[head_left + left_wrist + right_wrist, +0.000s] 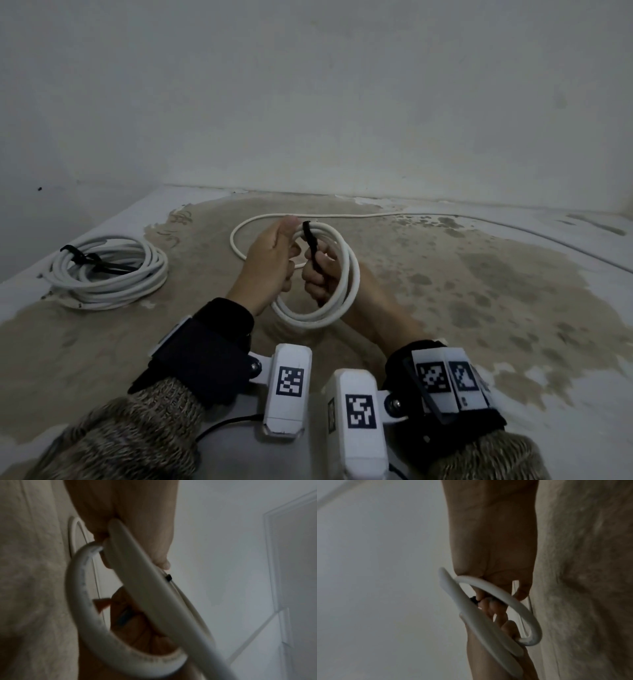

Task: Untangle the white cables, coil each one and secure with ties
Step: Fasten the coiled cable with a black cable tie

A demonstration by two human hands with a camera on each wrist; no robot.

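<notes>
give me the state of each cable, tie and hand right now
left coil: coiled, tied, lying on the surface
its black tie: wrapped round it
held coil: lifted, tail trailing on the surface
black tie: looped over held coil, not yet fastened
left hand: grips held coil
right hand: pinches black tie

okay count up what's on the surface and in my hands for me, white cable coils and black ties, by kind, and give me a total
White cable coils: 2, one tied coil lying at the left, one coil held by the left hand with its tail trailing away across the surface.
Black ties: 2, one tie on the left coil, one tie pinched by the right hand.
Total: 4
</notes>
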